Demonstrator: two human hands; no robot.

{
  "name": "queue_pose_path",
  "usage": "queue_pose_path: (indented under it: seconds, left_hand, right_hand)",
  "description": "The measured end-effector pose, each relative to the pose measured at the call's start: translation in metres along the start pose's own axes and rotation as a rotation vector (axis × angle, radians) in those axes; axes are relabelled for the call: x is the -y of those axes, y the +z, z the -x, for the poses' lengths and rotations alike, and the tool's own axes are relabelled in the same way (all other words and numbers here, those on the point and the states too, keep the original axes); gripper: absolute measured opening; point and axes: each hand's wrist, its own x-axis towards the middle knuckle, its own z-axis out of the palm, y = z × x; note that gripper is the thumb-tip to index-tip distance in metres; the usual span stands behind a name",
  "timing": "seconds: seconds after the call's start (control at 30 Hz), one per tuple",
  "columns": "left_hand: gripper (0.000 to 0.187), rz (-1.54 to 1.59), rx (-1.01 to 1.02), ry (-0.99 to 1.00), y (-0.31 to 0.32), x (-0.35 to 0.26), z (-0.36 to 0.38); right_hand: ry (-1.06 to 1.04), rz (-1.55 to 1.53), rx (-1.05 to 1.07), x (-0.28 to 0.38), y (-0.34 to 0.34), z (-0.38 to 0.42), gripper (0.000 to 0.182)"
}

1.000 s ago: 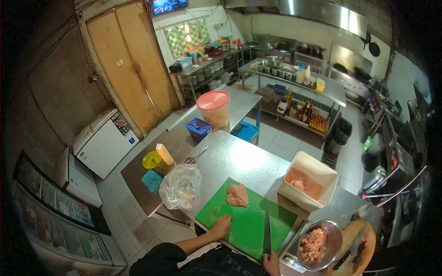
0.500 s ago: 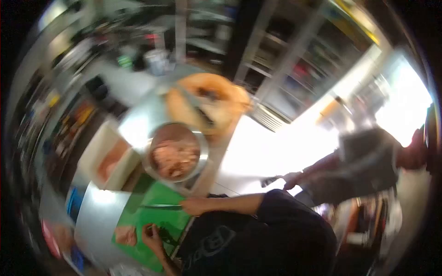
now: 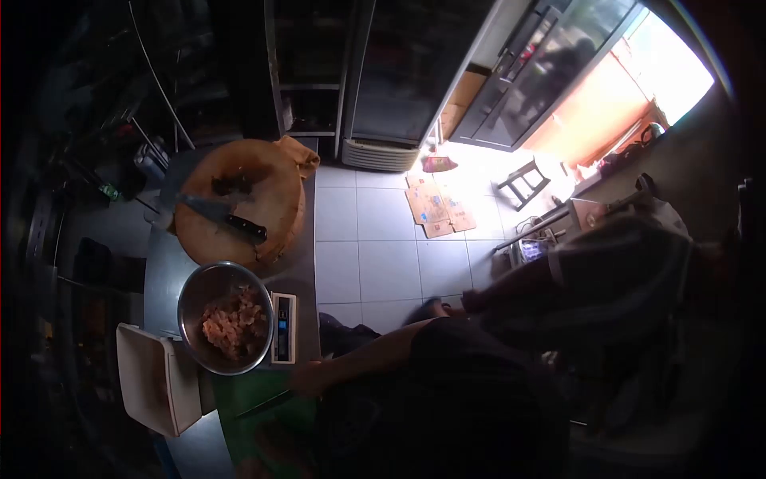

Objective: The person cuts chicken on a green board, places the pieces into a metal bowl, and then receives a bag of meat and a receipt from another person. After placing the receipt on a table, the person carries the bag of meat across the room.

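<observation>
My right hand (image 3: pixel 307 379) is closed around the handle of a knife (image 3: pixel 265 404). Its thin blade points left over a green cutting board (image 3: pixel 231 389). Dim, flesh-toned shapes lie low on the board, in deep shadow; I cannot make out which is my left hand and which is meat, so its fingers do not show clearly. Just beyond the board stands a steel bowl (image 3: pixel 185 313) with pieces of raw meat (image 3: pixel 231 326) in it. Against the bowl's right side is a kitchen scale (image 3: pixel 285 327).
A cream plastic tub (image 3: pixel 144 383) stands left of the board. Farther back, a cleaver (image 3: pixel 227 219) lies on a round wooden chopping block (image 3: pixel 279 199). Another person (image 3: pixel 590 279) is at the right. Flattened cardboard (image 3: pixel 435 206) and a stool (image 3: pixel 524 184) are on the tiled floor.
The view has swung toward the doorway and become darker and sharper. The knife stays in my right hand over the board. My left hand, clear before, is now lost in shadow.
</observation>
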Motion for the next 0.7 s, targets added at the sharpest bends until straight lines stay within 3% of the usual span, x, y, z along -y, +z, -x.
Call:
queue_pose_path:
  seconds: [0.03,0.17,0.33,0.5,0.7]
  left_hand:
    - [0.03,0.012,-0.023,0.113,0.0,-0.009,0.002]
    - [0.024,-0.086,0.119,0.26,-0.018,-0.034,-0.01]
    - [0.033,0.082,0.098,-0.086,-0.025,-0.063,-0.009]
    - [0.034,-0.01,0.065,-0.158,-0.028,-0.078,-0.035]
    - [0.035,-0.008,0.034,-0.183,-0.021,-0.1,-0.049]
  right_hand:
    - [-0.005,-0.009,0.006,0.005,-0.003,0.002,0.03]
    - [0.04,-0.026,0.039,0.022,-0.023,0.013,0.031]
    - [-0.054,0.027,-0.044,-0.002,0.005,-0.005,0.033]
    - [-0.027,0.017,0.045,-0.016,0.018,-0.024,0.037]
    - [-0.06,-0.021,-0.026,-0.005,-0.006,-0.011,0.036]
